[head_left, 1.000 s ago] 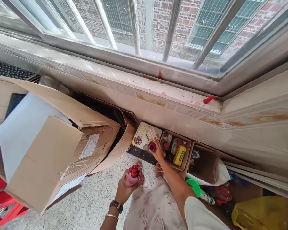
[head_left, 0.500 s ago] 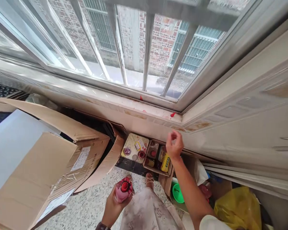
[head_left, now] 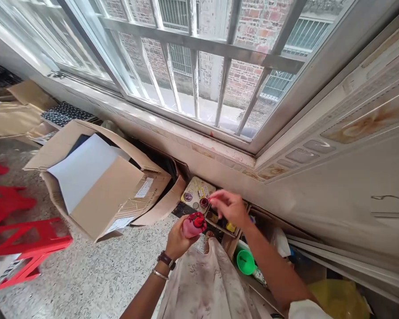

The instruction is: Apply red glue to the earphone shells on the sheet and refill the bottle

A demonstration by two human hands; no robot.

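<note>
My left hand (head_left: 177,241) is wrapped round a pink squeeze bottle (head_left: 191,227) with a red nozzle top and dark red smears about its shoulder. Just beyond it, to the right, my right hand (head_left: 232,209) pinches a small red piece (head_left: 210,200), perhaps a cap, between thumb and fingertips. Below the hands stands a square tin (head_left: 194,188) with labels and a dark red round opening on top. A shallow box (head_left: 224,229) of small containers, one of them yellow, lies partly hidden under my right hand.
A large open cardboard box (head_left: 153,201) stands at left, with red plastic stools (head_left: 29,239) beyond it. The barred window's sill (head_left: 186,137) bears red stains and a small red scrap (head_left: 212,133). At right are a green cup (head_left: 245,262) and a yellow bag (head_left: 339,299).
My right hand has come down from near the sill towards the bottle, and the red piece at the sill's right end is gone. The bottle is raised, and my view has turned left.
</note>
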